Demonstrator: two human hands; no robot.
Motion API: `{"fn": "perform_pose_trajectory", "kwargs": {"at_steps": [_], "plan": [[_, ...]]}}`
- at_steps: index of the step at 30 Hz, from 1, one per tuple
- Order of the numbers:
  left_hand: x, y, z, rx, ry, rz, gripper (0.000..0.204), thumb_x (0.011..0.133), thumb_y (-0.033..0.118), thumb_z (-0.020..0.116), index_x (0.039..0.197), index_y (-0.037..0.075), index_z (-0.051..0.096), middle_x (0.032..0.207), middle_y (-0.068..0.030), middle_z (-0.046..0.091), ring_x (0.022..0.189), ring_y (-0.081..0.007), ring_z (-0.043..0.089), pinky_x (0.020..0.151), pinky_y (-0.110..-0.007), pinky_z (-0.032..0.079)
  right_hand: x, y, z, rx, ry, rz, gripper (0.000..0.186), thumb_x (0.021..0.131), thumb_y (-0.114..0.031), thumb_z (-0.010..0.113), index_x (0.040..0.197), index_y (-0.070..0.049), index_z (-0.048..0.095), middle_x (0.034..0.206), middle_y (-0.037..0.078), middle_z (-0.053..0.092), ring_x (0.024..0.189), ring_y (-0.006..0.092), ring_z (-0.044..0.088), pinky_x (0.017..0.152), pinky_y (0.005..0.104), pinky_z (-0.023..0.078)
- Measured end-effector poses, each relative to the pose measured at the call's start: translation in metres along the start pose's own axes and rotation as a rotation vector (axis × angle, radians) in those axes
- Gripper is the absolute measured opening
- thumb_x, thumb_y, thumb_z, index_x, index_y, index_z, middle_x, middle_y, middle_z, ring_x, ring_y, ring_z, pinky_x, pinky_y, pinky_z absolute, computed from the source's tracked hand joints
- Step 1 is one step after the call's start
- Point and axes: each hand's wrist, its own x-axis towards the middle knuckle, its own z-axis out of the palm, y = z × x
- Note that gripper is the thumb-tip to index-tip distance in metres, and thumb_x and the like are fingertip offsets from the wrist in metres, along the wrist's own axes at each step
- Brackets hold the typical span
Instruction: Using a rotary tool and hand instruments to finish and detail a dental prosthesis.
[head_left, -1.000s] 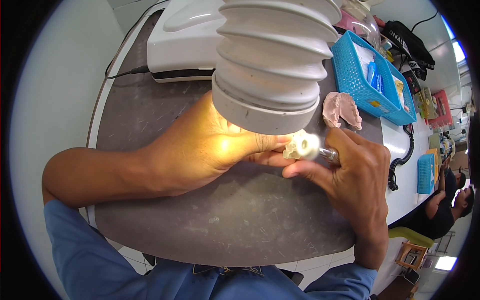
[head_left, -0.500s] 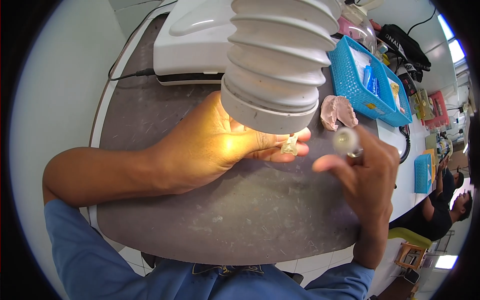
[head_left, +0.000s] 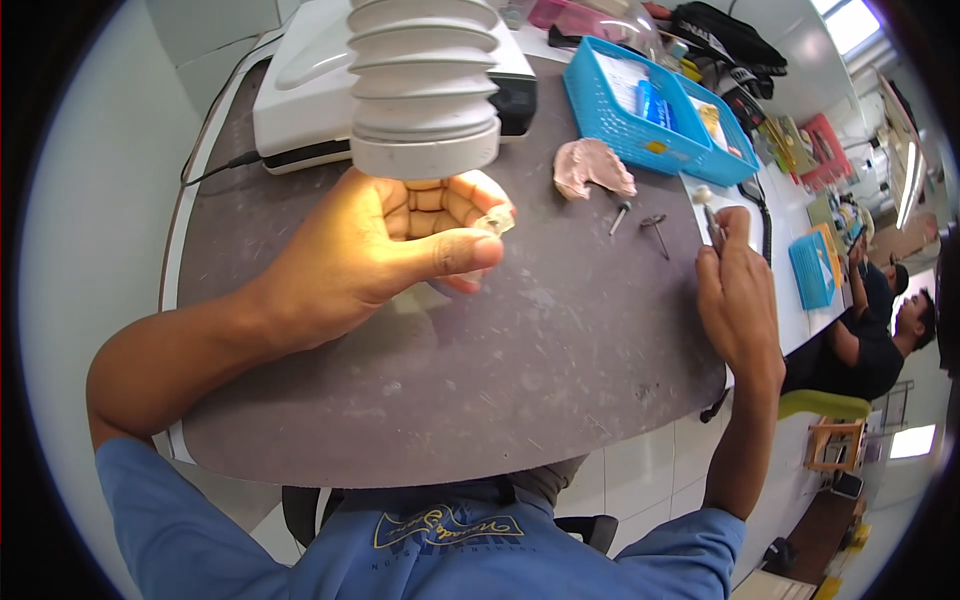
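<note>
Under the lit mouth of a white corrugated hose [head_left: 425,95], my left hand [head_left: 365,240] is closed, pinching a small translucent, cream-coloured piece [head_left: 496,222] between thumb and fingers. It looks like a bit of dental work, and the fingertips partly cover it. Off to the right, my right hand [head_left: 738,290] has its fingers closed round a slim grey rotary handpiece [head_left: 713,228]. A whitish round tip [head_left: 703,195] shows at its far end. Between the hands, further back, lies a pink horseshoe-shaped dental cast [head_left: 592,168]. Two small shanked bits, a dark-headed one [head_left: 620,218] and a disc-headed one [head_left: 655,235], lie near it.
A white machine [head_left: 310,100] stands at the back left, its dark cable running left. Blue plastic baskets [head_left: 640,130] with packets sit at the back right. The grey bench mat [head_left: 480,380] has a curved front edge. Two people [head_left: 880,340] are at the far right.
My right hand has moved right, away from the left hand, taking the white-tipped tool along. The left hand has turned, bringing its thumb across the small piece. The whole view has shifted.
</note>
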Motion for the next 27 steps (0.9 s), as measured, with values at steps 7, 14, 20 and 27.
{"fn": "perform_pose_trajectory", "kwargs": {"at_steps": [7,14,20,27], "plan": [[-0.002,-0.006,0.003,0.318,-0.085,0.115,0.027,0.089,0.016,0.074,0.108,0.002,0.062,0.087,0.0016,0.058,0.080,-0.0052,0.057,0.072,-0.022,0.049,-0.003,0.009,0.016,0.031,0.101,-0.055,0.022,0.094,-0.007,0.054,0.114,0.000,0.051,0.098,0.024,0.062,0.087,0.0432,0.063,0.080,0.0494,0.048],[-0.006,-0.004,0.005,0.497,0.039,0.103,0.020,0.088,0.010,0.074,0.101,0.003,0.061,0.082,0.0032,0.058,0.072,-0.0032,0.055,0.068,-0.020,0.047,0.007,0.017,0.032,-0.004,0.204,-0.164,0.022,0.092,-0.013,0.061,0.108,0.001,0.063,0.098,0.019,0.062,0.092,0.0348,0.062,0.082,0.0443,0.048],[-0.004,-0.007,0.005,0.534,0.101,0.122,0.018,0.088,0.009,0.074,0.093,0.005,0.057,0.080,0.0030,0.058,0.070,-0.0018,0.054,0.063,-0.019,0.045,0.008,0.026,0.033,0.095,0.181,-0.082,0.024,0.092,-0.015,0.062,0.109,0.000,0.067,0.099,0.018,0.063,0.095,0.0333,0.061,0.085,0.0427,0.047],[-0.003,0.002,0.017,0.729,0.134,0.097,0.015,0.090,0.013,0.072,0.092,0.004,0.059,0.077,0.0030,0.057,0.067,-0.0020,0.052,0.061,-0.019,0.044,0.007,0.024,0.028,0.062,0.199,-0.150,0.025,0.092,-0.017,0.062,0.109,-0.001,0.067,0.102,0.018,0.062,0.098,0.0317,0.060,0.084,0.0426,0.047]]}}
